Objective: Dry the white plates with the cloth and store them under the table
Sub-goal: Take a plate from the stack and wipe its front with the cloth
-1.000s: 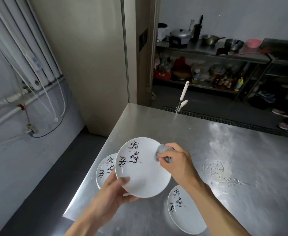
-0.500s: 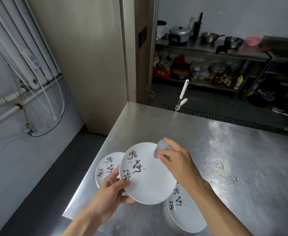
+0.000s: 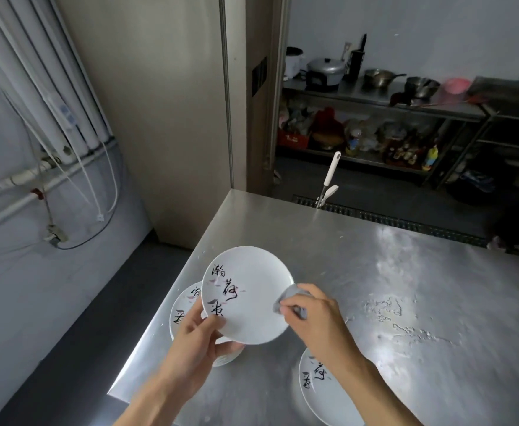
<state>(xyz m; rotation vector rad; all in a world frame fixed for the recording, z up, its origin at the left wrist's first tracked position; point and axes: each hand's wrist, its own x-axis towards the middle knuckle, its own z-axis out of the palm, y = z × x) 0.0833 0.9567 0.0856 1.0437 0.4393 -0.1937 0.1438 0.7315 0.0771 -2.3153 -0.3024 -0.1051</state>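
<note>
A white plate [image 3: 252, 290] with black brush characters is held tilted above the steel table [image 3: 390, 272]. My left hand [image 3: 200, 342] grips its near rim, thumb on the face. My right hand [image 3: 316, 315] pinches a small grey cloth [image 3: 289, 298] against the plate's right edge. Under the held plate, at the table's left edge, lies a second white plate [image 3: 184, 305], apparently on top of a stack. A third white plate [image 3: 322, 392] lies flat near the front edge, partly hidden by my right forearm.
Water drops [image 3: 405, 321] lie on the table right of my hands. A white-handled tool [image 3: 329, 179] stands at the far table edge. Shelves with pots [image 3: 375, 84] fill the back. The floor [image 3: 77, 327] drops off to the left.
The cloth has slid from the plate's upper middle to its right edge. The plate has been turned slightly in my left hand and now sits a little more upright.
</note>
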